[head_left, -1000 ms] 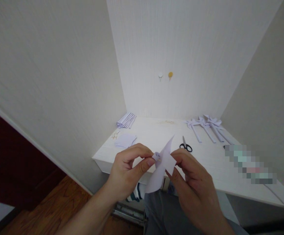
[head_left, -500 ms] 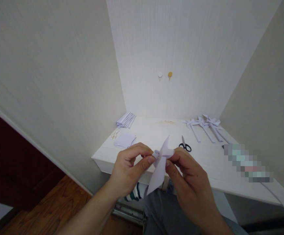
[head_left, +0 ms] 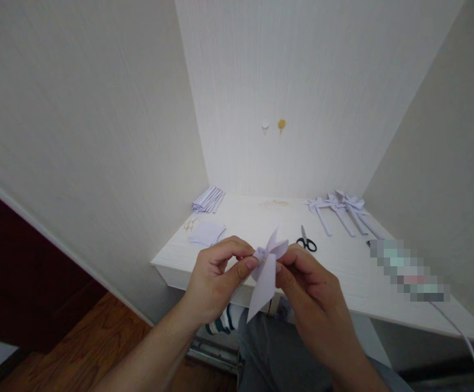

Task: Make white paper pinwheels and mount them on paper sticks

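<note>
A white paper pinwheel is held in the air between my hands, in front of the table's near edge. My left hand pinches its curled-in centre between thumb and forefinger. At its right side, my right hand is closed, thumb and forefinger pressed against the pinwheel; the fingertips are partly hidden behind a blade. One long pointed blade hangs downward, and shorter ones stick up and to the right. Just beyond my right hand lie scissors with black handles.
On the white table, several finished pinwheels on paper sticks lie at the back right. Rolled paper sticks, paper squares and small bits are at left. A blurred-out object with a white cable lies right.
The pinwheel has turned a little between my fingers, so its right blade now shows wider. Both hands keep their grip, and the whole view has shifted slightly.
</note>
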Demonstrator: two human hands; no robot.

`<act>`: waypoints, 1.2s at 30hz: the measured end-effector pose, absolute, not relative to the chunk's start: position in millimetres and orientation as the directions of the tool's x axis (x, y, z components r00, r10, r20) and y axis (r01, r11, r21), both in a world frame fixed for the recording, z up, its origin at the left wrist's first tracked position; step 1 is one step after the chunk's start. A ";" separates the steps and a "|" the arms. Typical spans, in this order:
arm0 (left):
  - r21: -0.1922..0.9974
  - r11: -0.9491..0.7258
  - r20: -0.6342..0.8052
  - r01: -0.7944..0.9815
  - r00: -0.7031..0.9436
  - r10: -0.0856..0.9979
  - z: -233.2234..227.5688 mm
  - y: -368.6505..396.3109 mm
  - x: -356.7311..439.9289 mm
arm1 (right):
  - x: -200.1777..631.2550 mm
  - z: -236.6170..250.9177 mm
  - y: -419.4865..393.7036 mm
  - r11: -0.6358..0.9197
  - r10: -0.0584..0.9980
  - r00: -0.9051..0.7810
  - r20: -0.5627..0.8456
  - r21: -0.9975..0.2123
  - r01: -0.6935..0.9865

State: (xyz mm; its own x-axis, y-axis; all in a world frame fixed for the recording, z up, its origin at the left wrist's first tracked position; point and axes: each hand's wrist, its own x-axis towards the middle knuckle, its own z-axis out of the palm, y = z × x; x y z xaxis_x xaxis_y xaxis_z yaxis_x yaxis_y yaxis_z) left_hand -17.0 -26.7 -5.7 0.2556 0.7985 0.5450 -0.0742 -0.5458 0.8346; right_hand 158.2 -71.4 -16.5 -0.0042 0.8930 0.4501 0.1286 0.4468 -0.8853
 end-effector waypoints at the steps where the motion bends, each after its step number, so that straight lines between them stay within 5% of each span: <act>1: 0.837 -0.542 0.542 -0.077 0.257 0.800 -6.2 -26.5 -17.0 | 158.3 -16.9 -70.9 0.439 0.897 -0.005 0.442 -0.890 0.125; 13: 0.856 -0.510 0.512 -0.080 0.263 0.818 -12.5 -23.6 -16.8 | 156.5 -15.7 -69.3 0.378 0.925 0.002 0.379 -0.923 0.068; 21: 0.865 -0.500 0.494 -0.041 0.248 0.833 -25.3 -3.7 -15.5 | 158.9 -21.6 -53.6 0.312 0.941 0.076 0.328 -0.934 0.172; 28: 0.910 -0.229 0.304 -0.347 0.182 0.935 -45.1 8.4 -10.0 | 160.2 -32.7 -41.6 0.243 0.952 0.169 0.254 -0.966 0.084; 31: 0.850 -0.090 0.190 -0.519 0.141 0.972 -45.9 13.1 -7.6 | 166.2 -36.7 -37.6 0.206 0.971 0.078 0.225 -0.959 0.195; 36: 0.724 -0.115 0.203 -0.680 0.051 0.978 -40.3 25.3 -5.0 | 168.0 -53.3 -33.0 0.115 0.916 -0.397 -0.063 -0.906 0.408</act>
State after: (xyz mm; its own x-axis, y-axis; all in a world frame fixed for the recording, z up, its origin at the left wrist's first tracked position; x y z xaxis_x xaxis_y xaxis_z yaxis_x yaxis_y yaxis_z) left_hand -5.0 25.3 -40.3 0.0506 0.9779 0.2030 -0.6796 -0.1153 0.7245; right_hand 168.0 -33.0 -53.3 -0.3972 0.9156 -0.0626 0.4080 0.1151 -0.9057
